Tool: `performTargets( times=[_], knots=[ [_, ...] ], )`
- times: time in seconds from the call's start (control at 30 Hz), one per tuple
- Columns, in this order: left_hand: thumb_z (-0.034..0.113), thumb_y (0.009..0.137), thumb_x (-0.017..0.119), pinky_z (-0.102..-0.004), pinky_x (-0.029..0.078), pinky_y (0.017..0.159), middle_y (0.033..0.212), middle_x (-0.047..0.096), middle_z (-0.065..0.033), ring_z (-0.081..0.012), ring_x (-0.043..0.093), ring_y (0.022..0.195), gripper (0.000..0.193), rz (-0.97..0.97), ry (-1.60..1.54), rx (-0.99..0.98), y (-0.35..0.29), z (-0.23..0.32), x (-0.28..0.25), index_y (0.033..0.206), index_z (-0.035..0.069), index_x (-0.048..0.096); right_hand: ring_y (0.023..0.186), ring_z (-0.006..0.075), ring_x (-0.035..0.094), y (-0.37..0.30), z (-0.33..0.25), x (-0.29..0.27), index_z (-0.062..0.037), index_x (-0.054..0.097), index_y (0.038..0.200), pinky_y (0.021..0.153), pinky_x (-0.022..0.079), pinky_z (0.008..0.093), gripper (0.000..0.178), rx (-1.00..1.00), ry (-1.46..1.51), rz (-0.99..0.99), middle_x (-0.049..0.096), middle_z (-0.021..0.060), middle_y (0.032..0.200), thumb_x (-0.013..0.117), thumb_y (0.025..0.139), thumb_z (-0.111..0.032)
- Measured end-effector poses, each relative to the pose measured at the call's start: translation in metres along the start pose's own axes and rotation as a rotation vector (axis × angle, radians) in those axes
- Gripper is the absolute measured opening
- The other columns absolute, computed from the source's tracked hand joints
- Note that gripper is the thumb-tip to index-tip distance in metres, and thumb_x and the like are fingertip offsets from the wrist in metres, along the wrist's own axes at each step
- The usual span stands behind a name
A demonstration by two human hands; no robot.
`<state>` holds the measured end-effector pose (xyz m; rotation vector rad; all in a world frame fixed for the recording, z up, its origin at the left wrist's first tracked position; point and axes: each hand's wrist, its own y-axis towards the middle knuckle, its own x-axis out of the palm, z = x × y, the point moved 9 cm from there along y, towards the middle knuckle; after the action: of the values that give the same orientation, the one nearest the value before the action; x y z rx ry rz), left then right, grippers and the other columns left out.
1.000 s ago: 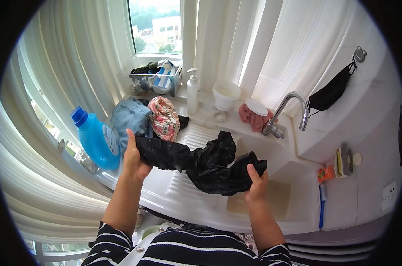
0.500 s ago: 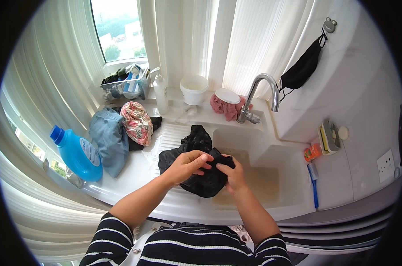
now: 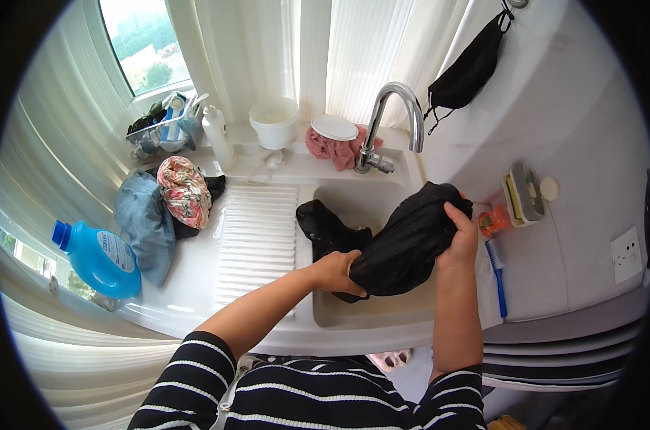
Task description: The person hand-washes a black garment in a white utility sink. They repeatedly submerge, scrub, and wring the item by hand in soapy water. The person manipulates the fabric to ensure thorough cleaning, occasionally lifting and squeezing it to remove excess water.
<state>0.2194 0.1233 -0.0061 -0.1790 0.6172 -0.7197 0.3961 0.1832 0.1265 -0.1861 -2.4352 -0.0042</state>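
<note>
Black cloth [image 3: 411,240] held between left fingers [image 3: 345,264] and right fingers [image 3: 459,218], over sink [image 3: 361,191]. Faucet [image 3: 416,127] beyond fingers; ribbed board [image 3: 257,244] left of them; blue bottle [image 3: 97,259] farther left.

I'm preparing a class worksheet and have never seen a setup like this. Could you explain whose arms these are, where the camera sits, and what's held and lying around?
There is no machine: these are a person's own bare arms, seen by a camera worn on the head. Its wide lens bends straight edges. The left hand and right hand hold a black cloth over a sink. Left of the basin is a ribbed draining board; farther left are a flowered cloth, a blue cloth and a blue bottle. A tap rises behind the basin.
</note>
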Motion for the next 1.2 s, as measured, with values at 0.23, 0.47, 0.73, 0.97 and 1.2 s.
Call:
performTargets(
  times=[0.23, 0.47, 0.73, 0.97, 1.2],
  knots=[
    [0.031, 0.066, 0.075, -0.0410, 0.048, 0.080, 0.087, 0.064, -0.0148, -0.0332, 0.062, 0.089, 0.056, 0.381, 0.397, -0.316, 0.040, -0.052, -0.037, 0.108, 0.008, 0.046, 0.097, 0.0290, 0.056, 0.014, 0.098, -0.233, -0.0064, 0.050, 0.118, 0.081, 0.049, 0.0406, 0.047, 0.389, -0.312, 0.524, 0.056, 0.0123, 0.109, 0.058, 0.074, 0.007],
    [0.045, 0.063, 0.077, -0.0660, 0.015, 0.102, 0.147, 0.023, -0.0144, -0.0332, 0.027, 0.132, 0.101, 0.316, 1.154, -0.137, 0.058, -0.011, -0.003, 0.144, 0.021, 0.022, 0.118, 0.0363, 0.043, 0.046, 0.159, -0.293, -0.0112, 0.039, 0.133, 0.095, 0.040, 0.0441, 0.057, 0.351, -1.500, 0.099, 0.040, 0.0195, 0.132, 0.064, 0.082, -0.017],
    [0.067, 0.077, 0.049, -0.0636, -0.001, 0.105, 0.153, 0.009, -0.0075, -0.0297, 0.005, 0.141, 0.083, -0.076, 1.031, -0.211, 0.104, -0.089, 0.087, 0.145, 0.029, 0.022, 0.140, 0.0351, -0.008, -0.007, 0.228, -0.192, -0.0362, 0.005, 0.146, 0.103, 0.014, 0.0659, 0.088, 0.441, -2.145, -0.802, -0.012, 0.0080, 0.153, 0.051, 0.078, -0.067],
    [0.061, 0.081, 0.049, -0.0638, 0.004, 0.105, 0.152, 0.016, -0.0094, -0.0320, 0.015, 0.139, 0.076, -0.241, 0.934, -0.246, 0.101, -0.083, 0.105, 0.144, 0.025, 0.028, 0.140, 0.0338, 0.010, -0.010, 0.236, -0.219, -0.0319, 0.017, 0.146, 0.104, 0.021, 0.0601, 0.092, 0.663, -2.056, -0.958, 0.003, 0.0135, 0.153, 0.051, 0.072, -0.074],
    [0.070, 0.073, 0.055, -0.0615, 0.018, 0.104, 0.147, 0.021, -0.0205, -0.0376, 0.031, 0.131, 0.094, 0.212, -0.911, -0.671, 0.112, -0.141, 0.124, 0.141, 0.010, 0.029, 0.103, 0.0352, 0.057, 0.087, 0.170, -0.291, -0.0135, 0.057, 0.119, 0.087, 0.046, 0.0416, 0.049, 0.150, -1.829, 0.225, 0.062, 0.0148, 0.109, 0.064, 0.079, -0.041]
  ],
)
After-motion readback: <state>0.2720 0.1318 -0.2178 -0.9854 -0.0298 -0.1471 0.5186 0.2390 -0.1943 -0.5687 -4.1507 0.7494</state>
